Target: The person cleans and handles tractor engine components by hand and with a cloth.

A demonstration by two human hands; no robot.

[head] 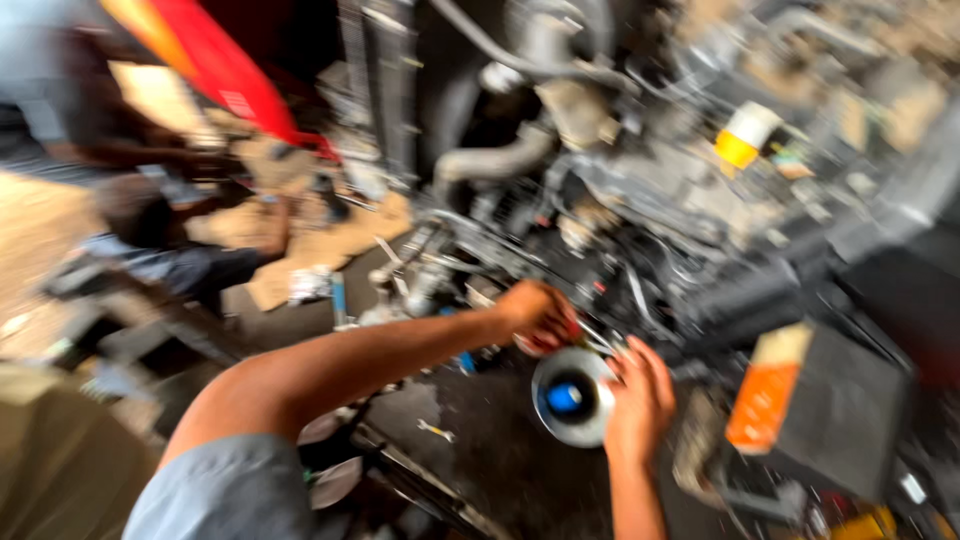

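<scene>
The view is blurred by motion. My left hand (540, 312) reaches from the lower left into an open engine bay and grips something small at the top edge of a round silver part (563, 425) with a blue centre; what it grips is too blurred to name. My right hand (640, 403) rests against the right side of that round part, fingers curled on its rim. The part sits low in front of the engine (640, 180).
A yellow-and-white cap (742, 135) sits on the engine at upper right. A black box with an orange label (820, 400) stands at right. Another person crouches at left (150, 230) on cardboard sheets (330, 240). A red panel (220, 65) hangs at upper left.
</scene>
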